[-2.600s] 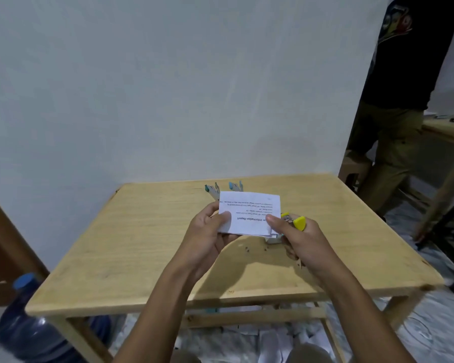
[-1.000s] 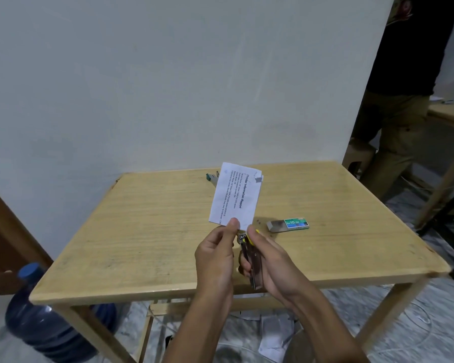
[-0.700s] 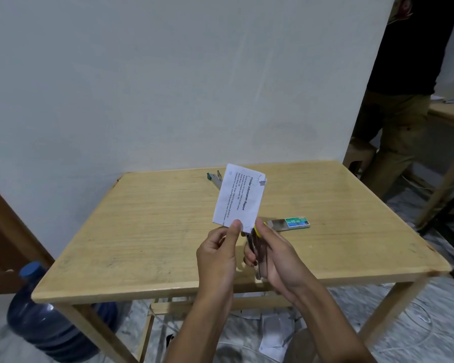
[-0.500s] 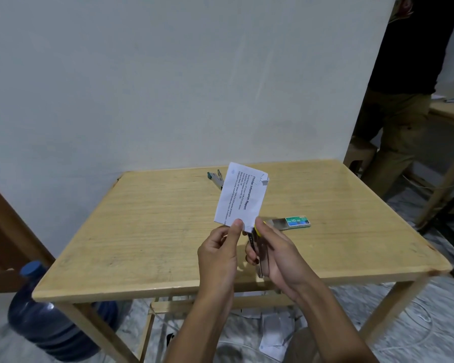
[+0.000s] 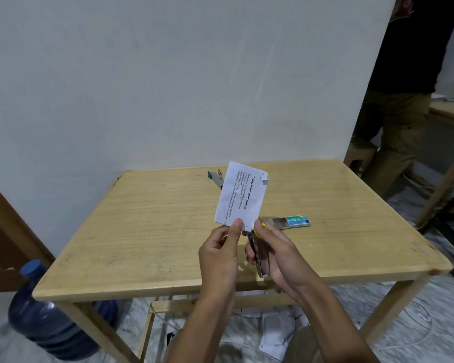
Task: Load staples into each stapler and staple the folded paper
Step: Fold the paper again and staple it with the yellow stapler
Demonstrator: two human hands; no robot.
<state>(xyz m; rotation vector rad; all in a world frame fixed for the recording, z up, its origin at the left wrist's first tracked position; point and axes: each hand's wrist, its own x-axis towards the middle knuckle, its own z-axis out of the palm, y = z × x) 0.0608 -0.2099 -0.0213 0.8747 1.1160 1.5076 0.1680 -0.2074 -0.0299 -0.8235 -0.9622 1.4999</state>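
The folded white paper (image 5: 240, 195) with printed text stands upright above the table. My left hand (image 5: 219, 254) pinches its lower edge between thumb and fingers. My right hand (image 5: 278, 254) grips a small metal stapler with a yellow tip (image 5: 258, 246), its nose at the paper's lower right corner. A green-tipped stapler (image 5: 215, 177) lies at the far edge of the wooden table (image 5: 142, 231), partly hidden behind the paper. A green staple box (image 5: 295, 222) lies half open on the table, just right of the paper.
A white wall stands right behind the table. A blue water jug (image 5: 47, 320) sits on the floor at the left. A person in dark top and khaki trousers (image 5: 399, 106) stands at the right by another table. Scrap papers lie under the table.
The paper went from flat and landscape between both hands to upright. My right hand brought the yellow-tipped stapler to its lower corner. In the last second the paper only drifted slightly right.
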